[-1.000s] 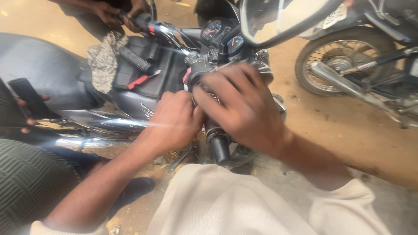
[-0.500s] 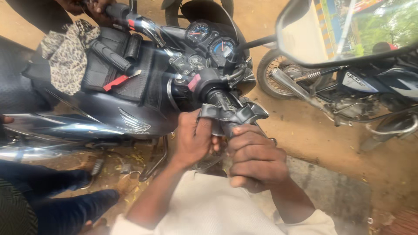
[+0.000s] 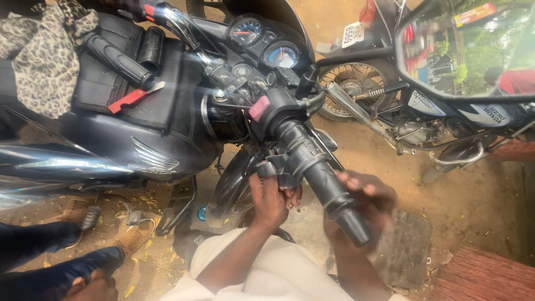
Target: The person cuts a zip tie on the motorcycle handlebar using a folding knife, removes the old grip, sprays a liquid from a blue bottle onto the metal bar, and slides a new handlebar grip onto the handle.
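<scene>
1. The left hand (image 3: 271,196) was up under the handlebar grip (image 3: 320,173), fingers curled onto a small dark bracket (image 3: 278,167) on the bar just behind the grip. Clenched on it, by the look.
2. The right hand (image 3: 365,203) sat below the outer end of the grip, blurred, fingers bent and touching the grip's underside. I could not tell whether it truly gripped or only steadied.
3. The grip itself stuck out toward the camera from the red-buttoned switch box (image 3: 273,111), on the near bar of the dark motorcycle (image 3: 134,139).
4. Judging from this, the step in hand was fiddling with that bracket at the inner end of the grip: one hand on the part, the other bracing the bar.
5. Any next move would call for a firm hold on the bar end and small, careful finger work at the bracket, since the part was little and half hidden.
6. Around it: two dials (image 3: 264,42) above, a red-handled tool (image 3: 131,97) lying on the tank bag, a second motorcycle (image 3: 434,106) parked on the dirt ground (image 3: 479,195) beyond.
</scene>
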